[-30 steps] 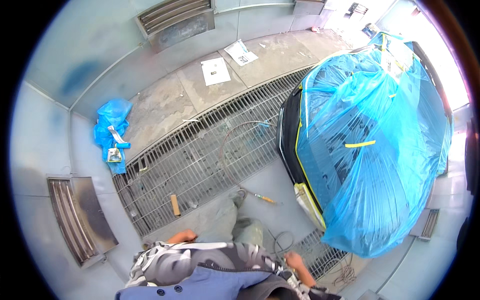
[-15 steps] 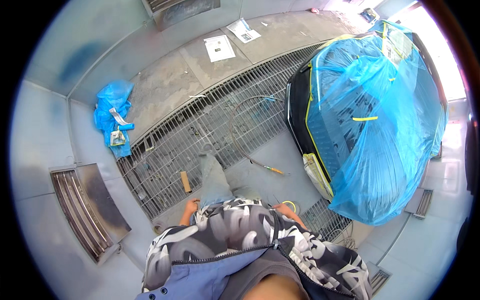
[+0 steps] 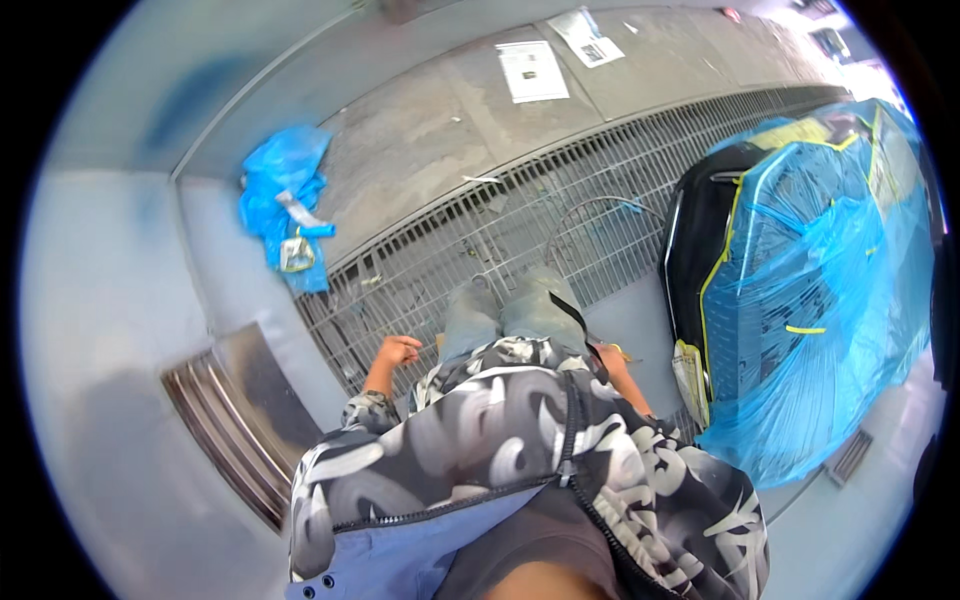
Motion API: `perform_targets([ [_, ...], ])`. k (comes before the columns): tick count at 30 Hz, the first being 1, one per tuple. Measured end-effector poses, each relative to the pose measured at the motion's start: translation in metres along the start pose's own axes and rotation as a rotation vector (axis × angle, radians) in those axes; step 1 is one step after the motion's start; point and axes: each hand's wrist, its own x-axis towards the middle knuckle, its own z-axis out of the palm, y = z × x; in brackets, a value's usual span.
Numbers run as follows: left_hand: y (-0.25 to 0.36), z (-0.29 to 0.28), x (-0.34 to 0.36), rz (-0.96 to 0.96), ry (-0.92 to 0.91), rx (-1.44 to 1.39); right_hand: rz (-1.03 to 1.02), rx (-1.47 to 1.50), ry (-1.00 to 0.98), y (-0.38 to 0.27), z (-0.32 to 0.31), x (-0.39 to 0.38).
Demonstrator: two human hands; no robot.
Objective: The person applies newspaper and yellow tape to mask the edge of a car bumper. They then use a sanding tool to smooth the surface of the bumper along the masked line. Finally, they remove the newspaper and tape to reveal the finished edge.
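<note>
My left hand point(image 3: 399, 349) hangs beside my left thigh, its fingers loosely bent and a little apart, with nothing visible in them. My right hand point(image 3: 612, 362) is low by my right thigh, partly hidden by the jacket. A narrow black strap point(image 3: 570, 312) runs from it across the trouser leg; the fingers seem closed on the strap, though they show only in part. Just beyond that hand, an orange hose end point(image 3: 626, 353) shows over the floor. To the right stands a car point(image 3: 684, 250) with a black body edge, masked in blue plastic film point(image 3: 800, 260) and yellow tape point(image 3: 806, 330).
Floor grating point(image 3: 430, 250) crosses ahead, with a thin hose point(image 3: 600, 198) looped on it. Crumpled blue film point(image 3: 283, 190) lies against the left wall. Printed sheets point(image 3: 532, 72) lie on the concrete ahead. A metal vent point(image 3: 222, 416) is set in the left wall.
The view has shifted, so the car and hose now sit farther right. My left hand has moved out from my thigh. The black strap by my right hand now shows more plainly.
</note>
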Motion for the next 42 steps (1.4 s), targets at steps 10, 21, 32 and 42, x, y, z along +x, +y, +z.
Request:
perform_targets([
  [10,0.275,-0.006,0.102,0.029,-0.180,0.177,0.412,0.255,-0.046,-0.054,-0.079,0.181],
  [21,0.474,0.067,0.179,0.219,0.076,1.423,0.373,0.570,0.170,-0.108,-0.261,0.347],
  [32,0.692,0.032,0.622,0.398,0.125,1.207,0.581,0.569,0.344,-0.255,-0.245,0.457],
  [42,0.814,-0.046,1.004,0.505,0.712,1.475,0.940,0.691,0.266,-0.312,-0.145,0.546],
])
